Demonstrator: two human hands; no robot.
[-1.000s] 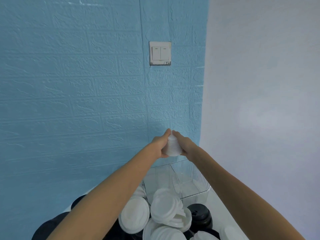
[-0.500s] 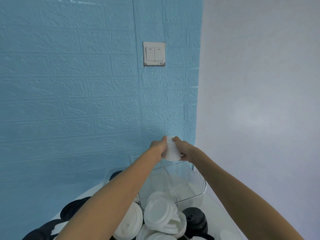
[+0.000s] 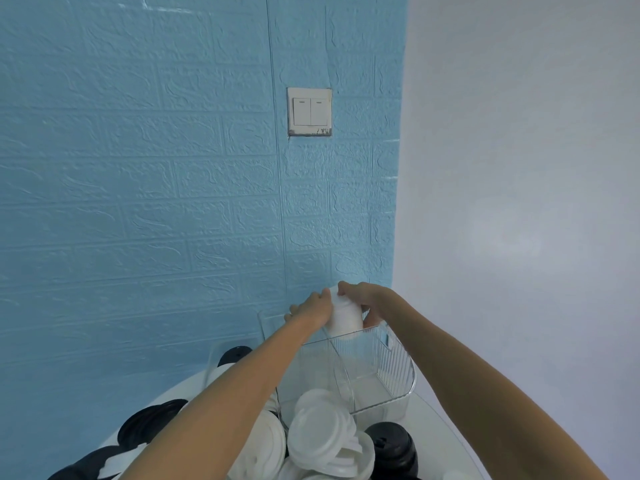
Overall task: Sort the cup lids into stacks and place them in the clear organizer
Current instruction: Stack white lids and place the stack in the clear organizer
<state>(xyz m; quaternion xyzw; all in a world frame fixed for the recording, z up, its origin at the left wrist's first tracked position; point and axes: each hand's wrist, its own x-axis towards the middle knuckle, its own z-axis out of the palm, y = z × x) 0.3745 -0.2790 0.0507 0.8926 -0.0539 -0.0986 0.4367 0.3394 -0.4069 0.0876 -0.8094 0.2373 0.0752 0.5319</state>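
A stack of white cup lids (image 3: 344, 317) is held between both hands at the far rim of the clear organizer (image 3: 394, 368). My left hand (image 3: 311, 308) grips its left side and my right hand (image 3: 363, 297) grips its top and right side. The stack's lower edge dips just behind the organizer's rim, over its back right compartment. A clear divider runs through the organizer. Loose white lids (image 3: 322, 434) and black lids (image 3: 393, 445) lie piled on the table in front of it.
The round white table (image 3: 433, 431) stands against a blue brick-pattern wall with a light switch (image 3: 309, 111). More black lids (image 3: 149, 422) lie at the left, and a second clear container (image 3: 216, 355) with a black lid stands behind my left arm. A white wall is at the right.
Both hands have lowered the white lid stack from above the organizer down to its far rim. The view has tilted down, showing more of the table.
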